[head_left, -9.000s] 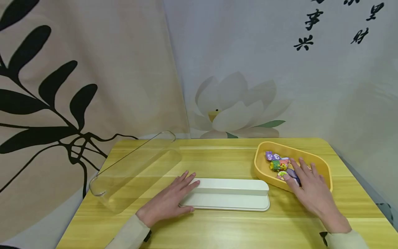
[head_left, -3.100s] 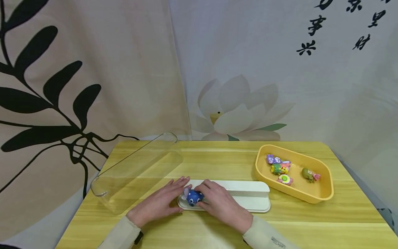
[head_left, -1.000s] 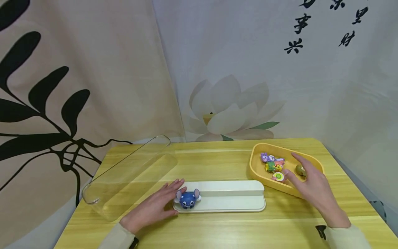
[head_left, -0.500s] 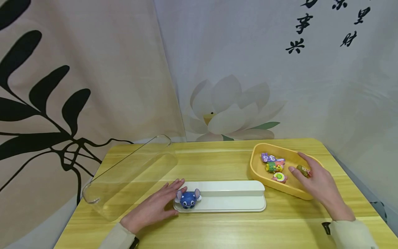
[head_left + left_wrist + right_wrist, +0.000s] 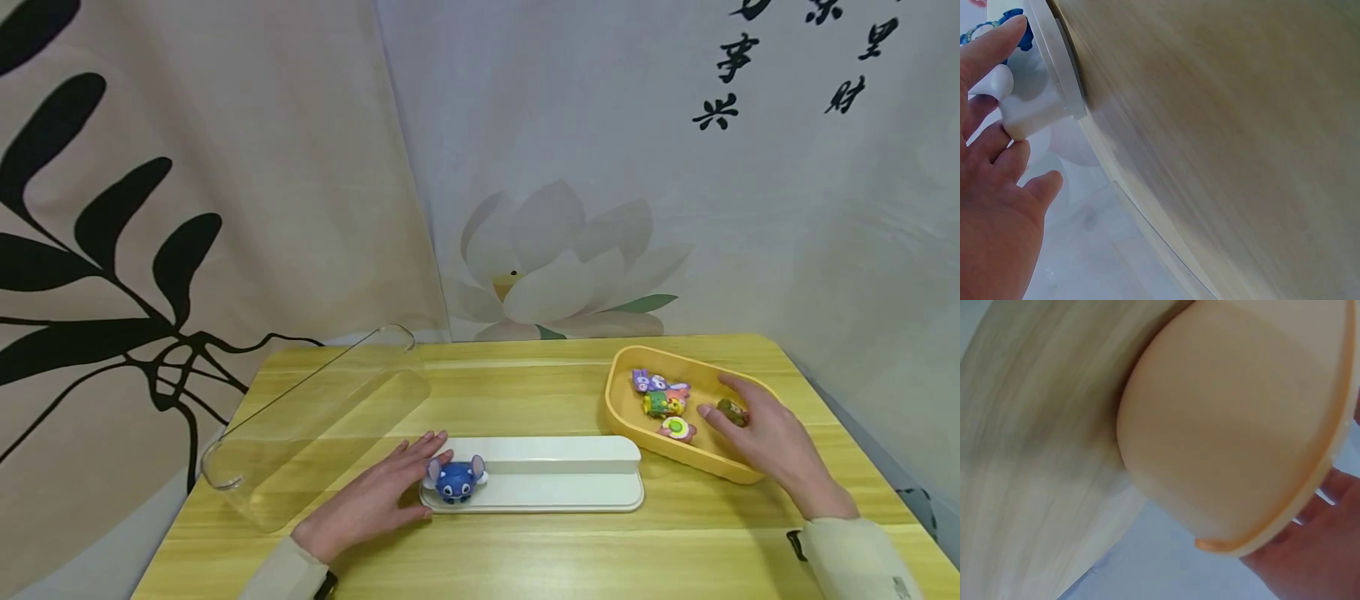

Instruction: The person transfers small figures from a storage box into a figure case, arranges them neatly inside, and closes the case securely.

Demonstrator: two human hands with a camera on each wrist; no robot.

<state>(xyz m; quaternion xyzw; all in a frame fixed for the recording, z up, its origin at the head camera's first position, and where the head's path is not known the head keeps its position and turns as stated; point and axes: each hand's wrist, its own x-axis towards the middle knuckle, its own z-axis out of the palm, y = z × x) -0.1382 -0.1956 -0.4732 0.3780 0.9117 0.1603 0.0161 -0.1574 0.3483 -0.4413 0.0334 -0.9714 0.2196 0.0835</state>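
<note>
A blue big-eared figurine [image 5: 456, 481] stands on the left end of a long white base [image 5: 555, 492]. My left hand [image 5: 375, 504] rests around that end with fingers extended; in the left wrist view, the thumb [image 5: 997, 47] lies over the base beside the figurine. My right hand [image 5: 772, 433] reaches over the right side of a yellow tray [image 5: 675, 452], thumb and index finger spread on either side of an olive-green figurine [image 5: 732, 412]. A gap shows between the thumb and this figurine. The right wrist view shows the hand [image 5: 1329, 544] behind the tray wall, fingertips hidden.
In the tray's left part lie a purple figurine [image 5: 654, 382], a green and yellow one [image 5: 663, 404] and a pink one with a green disc [image 5: 677, 429]. A clear transparent cover [image 5: 322, 425] lies slanted on the wooden table's left [image 5: 480, 558]. Printed curtains [image 5: 300, 167] hang behind.
The blue figurine was set on the base's left end and released by my right hand, which went back to the tray. It has since shifted slightly around the olive-green figurine. My left hand stays put.
</note>
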